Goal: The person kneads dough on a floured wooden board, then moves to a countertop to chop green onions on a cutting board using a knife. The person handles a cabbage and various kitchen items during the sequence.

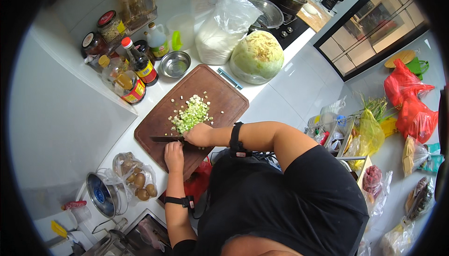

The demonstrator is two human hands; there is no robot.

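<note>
My right hand [198,134] grips the handle of a kitchen knife [165,139], whose dark blade points left across a brown wooden cutting board [224,87]. Beside the blade, on the near side, my left hand [174,157] rests on the board with its fingertips bent down close to the edge. Whatever lies under those fingers is mostly hidden; a small pale bit shows by them. Just beyond the knife is a heap of chopped scallion [191,115], white and green, with loose pieces scattered around it.
Sauce bottles [145,68] and a steel bowl [175,64] stand beyond the board's left side. A bag of white powder [217,42], a large winter melon [257,58] and a blue-grey handled tool [229,78] lie beyond it. Bagged potatoes [139,182] sit left of my left arm, near the sink [147,217].
</note>
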